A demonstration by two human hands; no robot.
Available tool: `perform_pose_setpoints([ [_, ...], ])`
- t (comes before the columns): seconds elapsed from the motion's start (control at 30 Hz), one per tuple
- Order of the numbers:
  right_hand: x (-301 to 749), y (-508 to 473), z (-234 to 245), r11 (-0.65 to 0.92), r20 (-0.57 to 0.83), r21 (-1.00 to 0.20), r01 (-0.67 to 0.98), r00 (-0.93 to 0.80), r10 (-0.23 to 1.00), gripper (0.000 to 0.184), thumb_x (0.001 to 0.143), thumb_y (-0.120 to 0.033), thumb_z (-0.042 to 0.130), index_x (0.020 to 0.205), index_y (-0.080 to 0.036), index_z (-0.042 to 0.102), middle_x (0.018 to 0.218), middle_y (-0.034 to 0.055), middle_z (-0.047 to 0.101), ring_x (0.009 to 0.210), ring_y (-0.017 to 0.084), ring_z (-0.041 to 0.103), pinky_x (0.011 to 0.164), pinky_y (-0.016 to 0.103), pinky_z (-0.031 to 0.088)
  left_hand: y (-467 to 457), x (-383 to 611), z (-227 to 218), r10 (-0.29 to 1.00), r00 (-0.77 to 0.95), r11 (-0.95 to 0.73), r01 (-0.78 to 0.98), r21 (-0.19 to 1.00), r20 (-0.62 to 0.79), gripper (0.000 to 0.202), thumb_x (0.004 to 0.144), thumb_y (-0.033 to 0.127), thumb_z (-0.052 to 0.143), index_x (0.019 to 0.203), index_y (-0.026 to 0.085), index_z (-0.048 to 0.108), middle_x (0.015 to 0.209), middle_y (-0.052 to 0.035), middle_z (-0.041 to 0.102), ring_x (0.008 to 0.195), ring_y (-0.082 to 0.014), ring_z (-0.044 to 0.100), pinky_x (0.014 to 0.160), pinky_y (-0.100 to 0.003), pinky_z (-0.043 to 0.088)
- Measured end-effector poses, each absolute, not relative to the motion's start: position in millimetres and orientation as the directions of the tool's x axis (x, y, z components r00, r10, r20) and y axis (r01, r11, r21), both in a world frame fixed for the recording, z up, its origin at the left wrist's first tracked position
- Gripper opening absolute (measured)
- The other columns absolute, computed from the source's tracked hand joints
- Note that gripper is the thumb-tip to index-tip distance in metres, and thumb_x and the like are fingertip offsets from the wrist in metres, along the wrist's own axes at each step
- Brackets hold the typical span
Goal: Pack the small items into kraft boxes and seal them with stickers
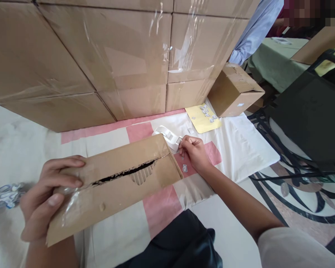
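A narrow brown cardboard box lies at a slant in front of me, with a ragged dark slit along its upper face and clear tape near its ends. My left hand grips its left end, thumb and fingers pressed on the cardboard. Behind the right end sits a white tape dispenser. At its cutting end, my right hand is closed in a pinch on the tape, whose strip is hardly visible. Just below that hand, a small printed label rests on the pink-and-white cloth.
Stacked, clear-wrapped cartons form a wall behind the cloth. Small labels lie on a yellow sheet, beside another carton. A black chair stands right; a blue sleeve shows behind. Crumpled labels lie left.
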State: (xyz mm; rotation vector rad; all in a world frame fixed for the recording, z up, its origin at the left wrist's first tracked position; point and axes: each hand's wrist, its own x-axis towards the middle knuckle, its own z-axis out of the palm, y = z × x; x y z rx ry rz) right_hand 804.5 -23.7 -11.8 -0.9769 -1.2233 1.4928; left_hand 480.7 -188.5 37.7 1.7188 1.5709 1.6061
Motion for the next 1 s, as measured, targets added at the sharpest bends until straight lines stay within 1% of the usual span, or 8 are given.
perform_pose_setpoints([
  [0.2,801.9,-26.7,-9.8,-0.007,0.02,-0.991,-0.132,-0.203,0.979,0.044,0.078,-0.019,0.068,0.048,-0.021,0.036,0.057,-0.0032,0.056,0.045,0.008,0.048,0.044,0.023,0.035,-191.2,476.1,38.3,0.855,-0.155,-0.366,0.496,0.787,0.495,0.012,0.081,0.032,0.062,0.083,0.033,0.075,0.106,-0.0059,0.065,0.111,-0.033,0.061,0.104,-0.054,0.046],
  [0.37,801.7,-27.7,-10.1,0.034,0.056,-0.993,-0.113,-0.197,0.979,0.042,0.079,-0.016,0.064,0.048,-0.021,0.036,0.056,-0.0032,0.055,0.048,0.009,0.05,0.048,0.025,0.037,-190.5,481.6,38.1,0.83,-0.25,-0.345,0.472,0.812,0.498,0.019,0.087,0.039,0.058,0.078,0.032,0.073,0.103,-0.0065,0.065,0.109,-0.0316,0.06,0.107,-0.054,0.043],
  [0.63,803.0,-27.1,-12.8,0.105,0.102,-0.994,0.004,-0.227,0.969,0.038,0.078,-0.013,0.057,0.048,-0.023,0.036,0.051,-0.004,0.05,0.053,0.012,0.052,0.055,0.027,0.038,-189.1,475.1,33.7,0.826,-0.195,-0.383,0.493,0.781,0.529,0.018,0.087,0.038,0.059,0.078,0.03,0.073,0.103,-0.0065,0.066,0.108,-0.0302,0.062,0.104,-0.052,0.045],
  [0.77,802.8,-26.2,-14.3,0.078,0.089,-0.995,-0.057,-0.216,0.972,0.04,0.078,-0.014,0.06,0.045,-0.022,0.037,0.049,-0.0039,0.05,0.054,0.012,0.053,0.055,0.026,0.038,-188.6,480.6,35.1,0.83,-0.203,-0.39,0.455,0.801,0.519,0.018,0.09,0.038,0.059,0.082,0.029,0.073,0.107,-0.0064,0.066,0.109,-0.0287,0.06,0.107,-0.049,0.041],
  [0.83,802.7,-25.7,-14.5,0.047,0.066,-0.994,-0.098,-0.201,0.977,0.041,0.078,-0.016,0.062,0.045,-0.022,0.039,0.049,-0.0037,0.051,0.052,0.011,0.051,0.052,0.025,0.036,-187.7,481.5,35.1,0.82,-0.208,-0.413,0.429,0.803,0.533,0.017,0.09,0.036,0.059,0.084,0.029,0.073,0.109,-0.0068,0.066,0.11,-0.0287,0.059,0.107,-0.048,0.04],
  [0.9,803.0,-26.0,-13.0,0.032,0.056,-0.991,-0.129,-0.192,0.98,0.04,0.079,-0.017,0.063,0.045,-0.021,0.042,0.051,-0.0034,0.054,0.047,0.009,0.047,0.048,0.025,0.033,-186.5,479.3,33.5,0.816,-0.13,-0.464,0.434,0.772,0.564,0.016,0.09,0.033,0.059,0.088,0.028,0.074,0.113,-0.0073,0.066,0.111,-0.0281,0.059,0.105,-0.045,0.041],
  [0.93,803.3,-26.6,-11.2,0.044,0.069,-0.99,-0.136,-0.186,0.98,0.041,0.079,-0.017,0.063,0.046,-0.021,0.042,0.052,-0.0033,0.055,0.047,0.009,0.047,0.048,0.025,0.033,-186.0,477.9,32.2,0.81,-0.09,-0.49,0.439,0.753,0.58,0.015,0.089,0.031,0.059,0.089,0.027,0.074,0.115,-0.0076,0.066,0.112,-0.0278,0.059,0.104,-0.043,0.041],
  [1.0,804.3,-28.9,-5.4,0.119,0.139,-0.984,-0.13,-0.161,0.977,0.043,0.08,-0.017,0.064,0.046,-0.022,0.039,0.051,-0.0031,0.054,0.053,0.011,0.053,0.053,0.025,0.039,-185.2,476.5,29.1,0.803,-0.068,-0.509,0.438,0.741,0.592,0.015,0.09,0.028,0.058,0.09,0.024,0.073,0.117,-0.0084,0.066,0.112,-0.0277,0.059,0.101,-0.042,0.042],
])
